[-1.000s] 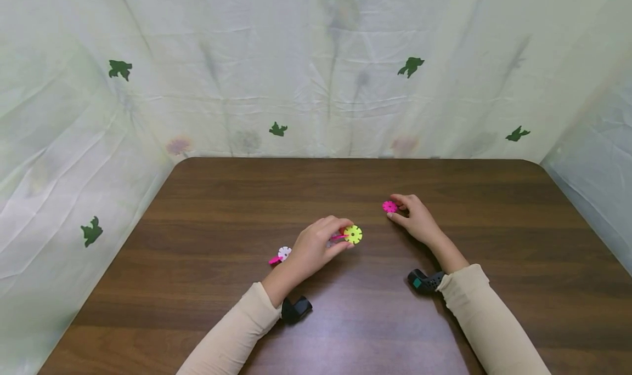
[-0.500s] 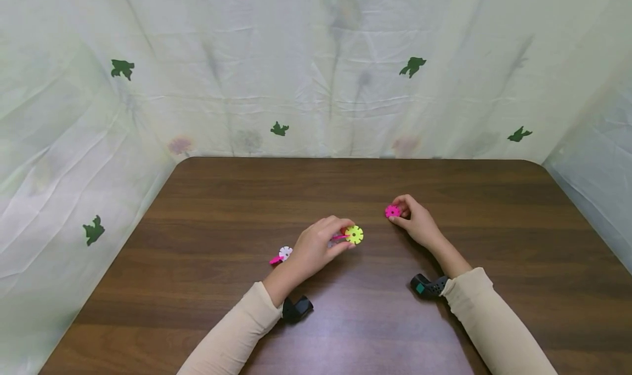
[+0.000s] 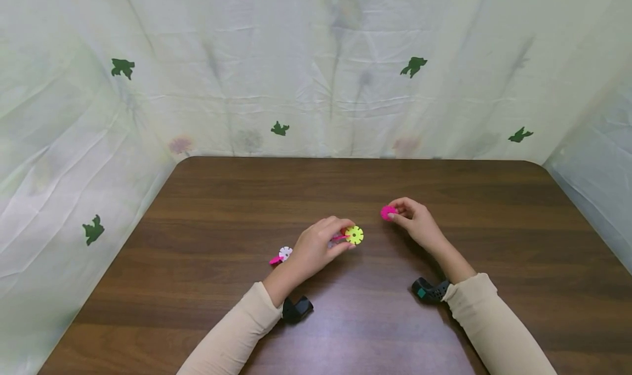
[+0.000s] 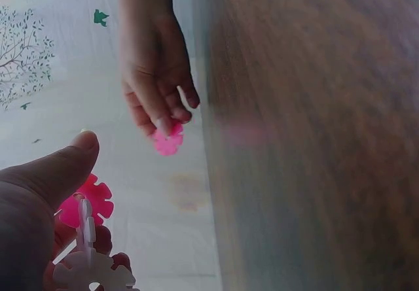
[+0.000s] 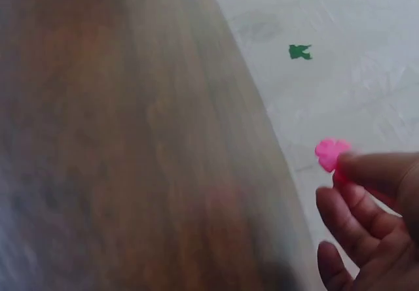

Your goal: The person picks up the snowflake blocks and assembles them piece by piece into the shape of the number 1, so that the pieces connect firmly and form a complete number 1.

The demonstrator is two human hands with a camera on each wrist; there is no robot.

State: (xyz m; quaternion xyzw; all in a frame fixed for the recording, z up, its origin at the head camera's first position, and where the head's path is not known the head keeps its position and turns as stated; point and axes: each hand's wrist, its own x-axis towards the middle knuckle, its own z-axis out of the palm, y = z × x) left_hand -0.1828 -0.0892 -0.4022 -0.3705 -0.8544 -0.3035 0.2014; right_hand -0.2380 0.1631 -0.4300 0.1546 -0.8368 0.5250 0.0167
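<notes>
Fingers and thumb of my left hand [image 3: 312,246] grip a cluster of slotted, flower-shaped plastic discs joined edge to edge. A yellow disc [image 3: 354,235] pokes out past the fingertips. At the other end of the hand, a white disc [image 3: 285,253] and a pink piece [image 3: 276,260] show beyond the wrist. In the left wrist view, a pink disc [image 4: 99,198] and a white disc [image 4: 91,269] sit in the grasp, partly covered by fingers. To the right, my right hand [image 3: 417,224] pinches a single pink disc [image 5: 330,154] between thumb and fingers, apart from the cluster.
Both hands are over a brown wooden table [image 3: 247,194]. Pale fabric [image 3: 316,68] with green leaf-shaped patches hangs behind it and at its sides. Black wrist cameras [image 3: 297,310] are strapped under both forearms.
My right hand has come slightly nearer the body with its pink disc, which has turned between the fingers and shifted a little left. The left hand stays nearly still.
</notes>
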